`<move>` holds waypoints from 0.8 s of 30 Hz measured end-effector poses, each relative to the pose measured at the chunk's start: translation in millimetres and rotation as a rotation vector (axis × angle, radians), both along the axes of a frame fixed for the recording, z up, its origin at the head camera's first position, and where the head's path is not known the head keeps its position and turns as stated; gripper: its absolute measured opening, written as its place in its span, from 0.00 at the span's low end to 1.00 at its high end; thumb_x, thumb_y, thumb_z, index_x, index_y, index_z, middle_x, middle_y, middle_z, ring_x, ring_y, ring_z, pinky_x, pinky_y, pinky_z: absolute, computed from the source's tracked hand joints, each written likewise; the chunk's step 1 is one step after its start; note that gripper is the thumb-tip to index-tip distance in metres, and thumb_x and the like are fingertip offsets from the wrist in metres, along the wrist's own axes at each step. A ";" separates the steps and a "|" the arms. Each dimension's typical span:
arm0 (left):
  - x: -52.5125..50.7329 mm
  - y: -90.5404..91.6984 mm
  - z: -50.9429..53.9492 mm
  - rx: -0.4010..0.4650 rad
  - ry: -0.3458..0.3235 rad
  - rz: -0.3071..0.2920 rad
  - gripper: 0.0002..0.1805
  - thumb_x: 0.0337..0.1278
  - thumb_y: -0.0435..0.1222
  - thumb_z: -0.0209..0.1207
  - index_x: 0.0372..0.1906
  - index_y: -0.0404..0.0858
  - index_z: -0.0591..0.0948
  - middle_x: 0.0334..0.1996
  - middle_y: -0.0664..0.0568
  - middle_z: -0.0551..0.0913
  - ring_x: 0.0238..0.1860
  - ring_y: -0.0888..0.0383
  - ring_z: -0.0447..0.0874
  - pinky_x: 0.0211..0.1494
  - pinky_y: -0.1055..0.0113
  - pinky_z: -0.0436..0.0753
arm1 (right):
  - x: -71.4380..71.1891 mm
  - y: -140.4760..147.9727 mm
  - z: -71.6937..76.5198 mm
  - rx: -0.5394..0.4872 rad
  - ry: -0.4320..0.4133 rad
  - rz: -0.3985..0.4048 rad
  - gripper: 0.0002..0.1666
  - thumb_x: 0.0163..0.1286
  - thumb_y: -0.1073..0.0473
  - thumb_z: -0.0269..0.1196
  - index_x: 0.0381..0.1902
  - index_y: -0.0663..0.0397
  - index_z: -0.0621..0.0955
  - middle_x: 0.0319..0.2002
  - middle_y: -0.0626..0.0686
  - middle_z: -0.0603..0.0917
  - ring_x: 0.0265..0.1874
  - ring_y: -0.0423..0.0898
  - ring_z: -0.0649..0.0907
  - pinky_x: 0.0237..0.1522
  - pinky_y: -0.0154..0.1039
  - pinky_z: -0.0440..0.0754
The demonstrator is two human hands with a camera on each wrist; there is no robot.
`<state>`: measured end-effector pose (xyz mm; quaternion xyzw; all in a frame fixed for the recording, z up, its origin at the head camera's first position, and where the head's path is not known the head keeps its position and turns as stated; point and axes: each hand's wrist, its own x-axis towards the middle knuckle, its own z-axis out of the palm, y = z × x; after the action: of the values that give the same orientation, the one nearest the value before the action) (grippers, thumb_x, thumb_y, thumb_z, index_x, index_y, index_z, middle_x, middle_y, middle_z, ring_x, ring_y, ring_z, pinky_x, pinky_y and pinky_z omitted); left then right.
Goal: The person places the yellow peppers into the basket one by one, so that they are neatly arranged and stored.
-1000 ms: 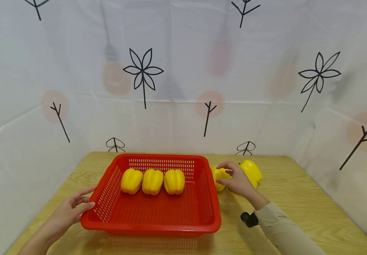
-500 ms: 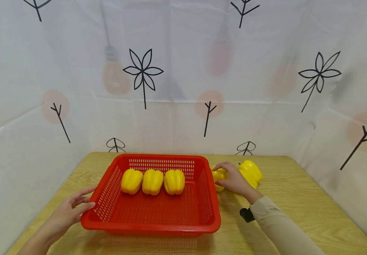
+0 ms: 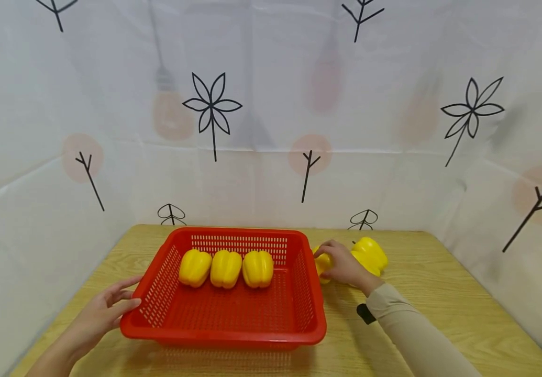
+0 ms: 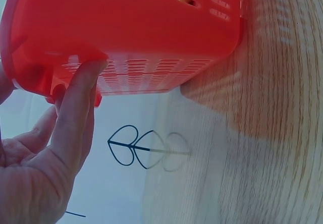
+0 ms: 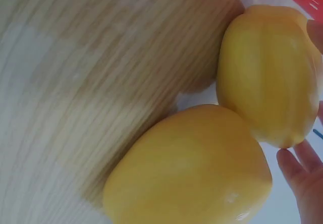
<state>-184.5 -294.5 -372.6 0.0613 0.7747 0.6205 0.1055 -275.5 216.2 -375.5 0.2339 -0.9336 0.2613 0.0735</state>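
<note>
- While the left hand [image 3: 92,314] holds the left rim of the red plastic basket [image 3: 223,335], thumb on the rim and fingers below against the outer wall, the right hand [image 3: 344,264] is around a yellow bell pepper [image 5: 265,77].
- Pepper location: on the wooden table [image 3: 440,298], just right of the basket; whether it touches the basket, can't tell.
- Right fingers: curved, thumb and fingertips [image 5: 288,164] pinching the pepper from opposite sides; some fingers out of sight. Left fingers: slightly spread.
- Second yellow bell pepper [image 5: 186,171] beside it; whether they touch, can't tell.
- Three yellow bell peppers [image 3: 225,269] in a row inside the basket, toward the back.
- Handling, judged: pepper likely light and firm, not very fragile; glossy skin could slip. Best hold: across the widest part, thumb opposite fingers, tips in the grooves. Basket probably light, slightly flexible; take it by the rim.
</note>
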 end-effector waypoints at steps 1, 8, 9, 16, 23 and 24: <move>-0.1 -0.1 0.1 0.000 -0.001 -0.002 0.34 0.64 0.37 0.55 0.69 0.31 0.55 0.46 0.43 0.72 0.42 0.53 0.80 0.44 0.58 0.81 | 0.1 0.7 -0.6 0.004 0.006 0.007 0.19 0.46 0.71 0.72 0.37 0.56 0.81 0.46 0.57 0.73 0.48 0.59 0.72 0.51 0.58 0.71; 0.4 -0.9 0.3 0.003 -0.007 -0.004 0.34 0.64 0.37 0.55 0.69 0.32 0.55 0.46 0.43 0.72 0.42 0.53 0.80 0.44 0.58 0.81 | 8.7 3.6 -2.1 0.017 -0.020 0.075 0.20 0.44 0.67 0.75 0.36 0.50 0.81 0.44 0.51 0.72 0.46 0.54 0.71 0.49 0.54 0.72; 0.5 -1.1 0.3 0.004 -0.008 -0.005 0.34 0.64 0.37 0.55 0.69 0.32 0.54 0.46 0.43 0.72 0.42 0.53 0.80 0.44 0.58 0.81 | 11.6 3.6 -1.7 0.026 -0.021 0.087 0.20 0.44 0.66 0.75 0.36 0.50 0.80 0.44 0.51 0.72 0.46 0.54 0.71 0.49 0.54 0.72; 0.3 -2.1 0.6 0.013 -0.012 -0.012 0.34 0.64 0.37 0.54 0.69 0.32 0.54 0.46 0.44 0.72 0.42 0.53 0.80 0.44 0.58 0.81 | 33.2 3.4 -0.1 0.064 0.005 0.158 0.25 0.40 0.63 0.77 0.36 0.46 0.78 0.47 0.55 0.69 0.47 0.54 0.69 0.47 0.53 0.73; -0.3 -0.7 0.8 0.008 -0.010 -0.009 0.35 0.64 0.37 0.54 0.69 0.30 0.53 0.46 0.43 0.72 0.42 0.53 0.80 0.44 0.57 0.81 | 42.0 9.8 -7.3 0.090 -0.010 0.137 0.28 0.44 0.60 0.76 0.44 0.43 0.78 0.56 0.63 0.68 0.54 0.61 0.70 0.50 0.60 0.72; -0.4 -0.5 0.9 0.007 -0.012 -0.008 0.35 0.64 0.37 0.54 0.69 0.30 0.53 0.46 0.43 0.72 0.42 0.53 0.80 0.44 0.57 0.81 | 41.8 10.9 -8.9 0.084 -0.005 0.141 0.28 0.45 0.60 0.76 0.45 0.44 0.78 0.56 0.63 0.68 0.53 0.61 0.70 0.50 0.60 0.72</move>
<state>-184.9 -295.0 -371.7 0.0611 0.7716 0.6232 0.1125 -233.7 227.2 -384.5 0.3015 -0.9251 0.2270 0.0429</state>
